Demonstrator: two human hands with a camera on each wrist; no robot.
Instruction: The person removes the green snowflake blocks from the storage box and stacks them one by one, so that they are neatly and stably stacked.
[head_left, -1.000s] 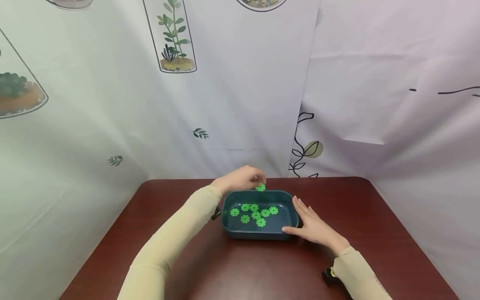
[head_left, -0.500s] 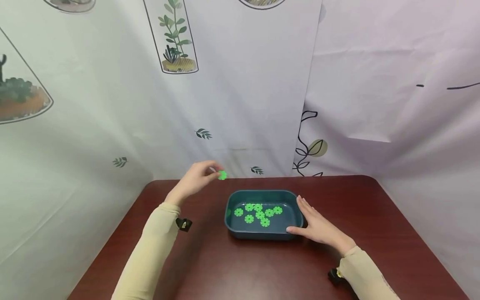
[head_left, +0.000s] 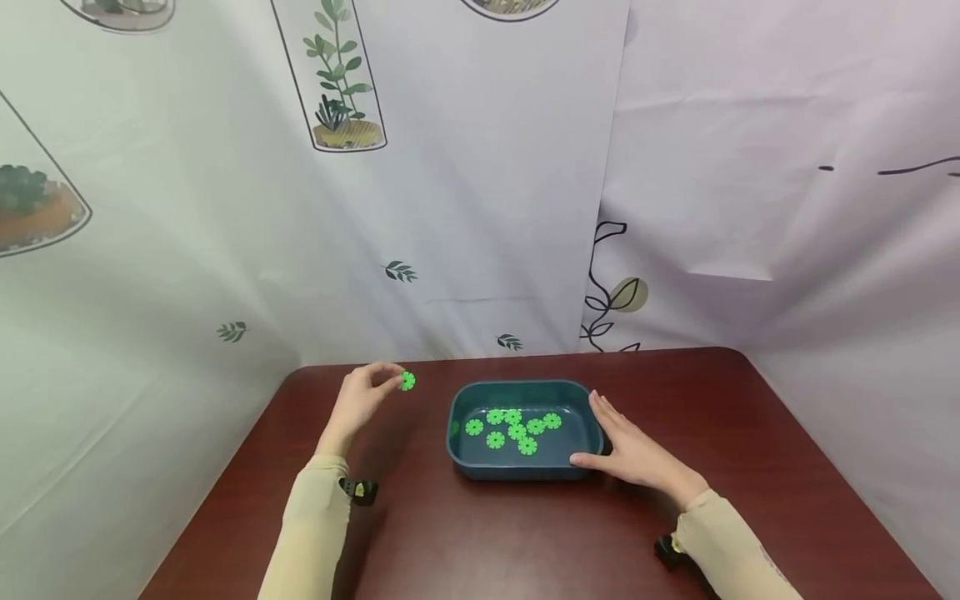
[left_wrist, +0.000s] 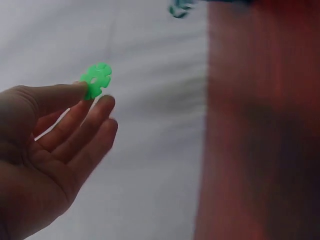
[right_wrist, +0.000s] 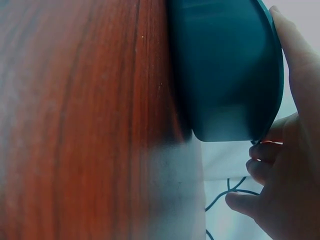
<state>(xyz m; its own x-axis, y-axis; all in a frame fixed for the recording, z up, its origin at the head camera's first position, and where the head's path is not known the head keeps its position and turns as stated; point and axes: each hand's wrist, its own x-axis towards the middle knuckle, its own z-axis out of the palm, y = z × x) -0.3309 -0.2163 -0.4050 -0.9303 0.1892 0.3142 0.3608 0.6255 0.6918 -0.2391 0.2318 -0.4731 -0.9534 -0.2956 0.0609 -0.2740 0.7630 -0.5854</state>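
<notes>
My left hand point(head_left: 358, 403) pinches a small green notched disc point(head_left: 407, 381) by its edge between thumb and fingers, over the table left of a dark teal rectangular dish. In the left wrist view the disc point(left_wrist: 96, 80) shows a small centre hole and petal-like notches. Several matching green discs point(head_left: 495, 439) lie in the dish point(head_left: 517, 472), some of them touching or overlapping. At the dish's right end rests my right hand point(head_left: 637, 454), fingers extended along the end and thumb at the front rim. The right wrist view shows the dish's outer wall point(right_wrist: 225, 75) beside that hand.
The dark red wooden table point(head_left: 465, 542) carries the dish near its back. Pale printed cloth point(head_left: 480, 208) hangs behind and at both sides. A dark wrist camera point(head_left: 360, 492) is strapped at the left cuff, another point(head_left: 670, 550) at the right.
My left hand has carried the green disc from above the dish's back rim leftward, then lower over the table's left part. My right hand stays at the dish's right end.
</notes>
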